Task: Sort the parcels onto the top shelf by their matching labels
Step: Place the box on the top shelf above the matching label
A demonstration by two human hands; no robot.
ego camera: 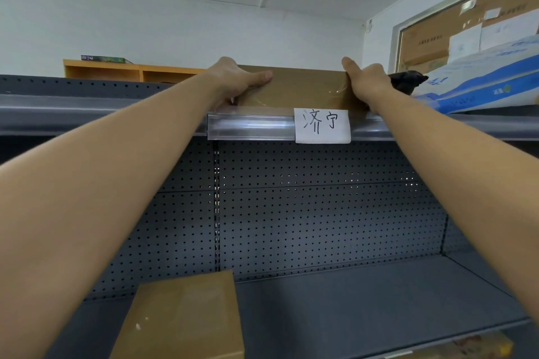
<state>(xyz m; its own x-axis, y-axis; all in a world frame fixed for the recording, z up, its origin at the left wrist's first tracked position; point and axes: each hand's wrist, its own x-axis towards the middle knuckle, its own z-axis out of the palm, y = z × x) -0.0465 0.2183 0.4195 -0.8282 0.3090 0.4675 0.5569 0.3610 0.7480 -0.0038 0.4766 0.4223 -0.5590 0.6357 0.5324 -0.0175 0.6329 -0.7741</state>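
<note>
Top shelf (87, 114): grey metal, clear label strip running along its near edge. White paper label (322, 125), handwritten characters, sitting in the strip just below the parcel's right half.

Brown cardboard parcel (300, 87): resting on the top shelf at its near edge, long axis running left to right, broad taped face turned toward the camera.

Left hand (236, 81): closing its grip round the parcel's left end, thumb pressing flat on the near face, fingers hidden behind the box.

Right hand (366, 81): gripping the parcel's right end, thumb pointing up at the top corner, fingers out of sight behind.

Black bag (405, 81): lying just right of the right hand, touching or nearly so. Blue and white sack (481, 84): lying farther right on the same shelf.

Second brown parcel (186, 318): sitting on the lower shelf (364, 300), near left.

Wooden cabinet (131, 71): standing far left behind the shelving.
</note>
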